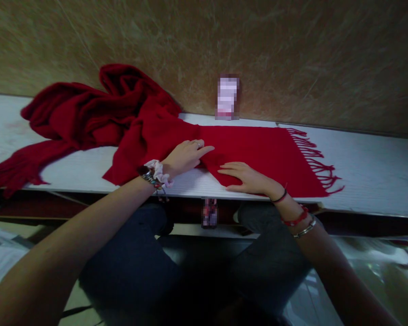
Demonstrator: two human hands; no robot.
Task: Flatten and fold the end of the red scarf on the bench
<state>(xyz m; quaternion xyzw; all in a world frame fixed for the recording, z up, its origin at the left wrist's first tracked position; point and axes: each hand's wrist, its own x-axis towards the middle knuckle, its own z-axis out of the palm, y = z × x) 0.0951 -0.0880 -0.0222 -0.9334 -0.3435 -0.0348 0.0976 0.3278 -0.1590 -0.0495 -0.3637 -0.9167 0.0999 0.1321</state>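
Observation:
A red scarf (255, 145) with a fringed end lies spread on the right part of a narrow white ledge (370, 167). Its other part is heaped in loose folds at the left, with a second fringe over the front edge. My left hand (185, 156), wearing a ring, rests on the scarf where the cloth narrows and creases. Its fingers are partly bent, with one digit stretched to the right; the undersides are hidden. My right hand (248, 177) lies flat near the scarf's front edge, fingers spread and pointing left.
Behind the ledge rises a brown marbled wall (156, 40). A pixelated phone-like thing (227, 97) leans against it. Another pixelated item (210, 213) shows below the ledge, between my knees. White papers (0, 267) are at the lower left.

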